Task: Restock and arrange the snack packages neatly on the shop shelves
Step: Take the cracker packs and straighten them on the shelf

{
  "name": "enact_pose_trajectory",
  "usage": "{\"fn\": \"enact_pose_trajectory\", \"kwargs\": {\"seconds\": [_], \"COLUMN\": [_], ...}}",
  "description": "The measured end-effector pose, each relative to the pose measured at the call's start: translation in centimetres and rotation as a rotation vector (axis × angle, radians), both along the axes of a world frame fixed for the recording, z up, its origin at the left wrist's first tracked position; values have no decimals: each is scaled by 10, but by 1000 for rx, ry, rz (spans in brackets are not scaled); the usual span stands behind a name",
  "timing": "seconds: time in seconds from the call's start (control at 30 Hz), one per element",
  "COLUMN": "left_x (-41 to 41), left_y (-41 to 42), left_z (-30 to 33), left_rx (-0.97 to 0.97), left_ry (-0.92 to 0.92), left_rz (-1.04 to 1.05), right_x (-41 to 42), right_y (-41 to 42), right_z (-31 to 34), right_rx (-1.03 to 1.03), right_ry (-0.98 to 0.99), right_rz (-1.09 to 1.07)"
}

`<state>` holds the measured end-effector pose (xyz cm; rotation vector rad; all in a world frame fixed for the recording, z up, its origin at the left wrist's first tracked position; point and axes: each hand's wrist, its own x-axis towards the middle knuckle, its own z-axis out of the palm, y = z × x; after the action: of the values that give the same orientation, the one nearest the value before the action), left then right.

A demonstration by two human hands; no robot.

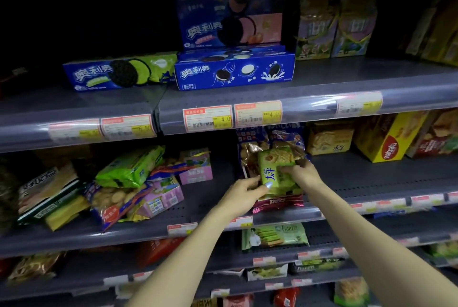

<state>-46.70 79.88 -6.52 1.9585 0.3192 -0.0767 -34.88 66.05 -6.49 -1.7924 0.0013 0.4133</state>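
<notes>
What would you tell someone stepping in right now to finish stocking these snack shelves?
Left hand and right hand both grip the green cracker pack on the middle shelf, above a maroon pack.
Done: blue cookie boxes sit on the top shelf.
Left: settle the green pack, then straighten the jumbled pile of packs at the left of the middle shelf.

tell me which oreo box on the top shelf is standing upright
The pink-filling Oreo box, stood on top of the plain blue Oreo box. That one and the green-filling Oreo box lie flat.
</notes>
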Motion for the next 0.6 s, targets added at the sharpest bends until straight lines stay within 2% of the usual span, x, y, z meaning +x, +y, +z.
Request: {"fn": "enact_pose_trajectory", "kwargs": {"seconds": [0.2, 0.3, 0.43, 0.6], "left_x": [-16, -31, -57, -94], "left_y": [9, 21, 44, 84], "left_z": [9, 10, 13, 7], "left_rx": [-179, -366, -606, -660], "left_ry": [-31, -18, -23, -156], "left_rz": [120, 240, 300, 478], "right_x": [-4, -21, -54, -93], "right_y": [14, 31, 64, 107], "right_z": [5, 9, 11, 7], "right_rx": [252, 366, 500, 516], "right_ry": [45, 116, 209, 226], "right_rz": [4, 2, 50, 202]}}
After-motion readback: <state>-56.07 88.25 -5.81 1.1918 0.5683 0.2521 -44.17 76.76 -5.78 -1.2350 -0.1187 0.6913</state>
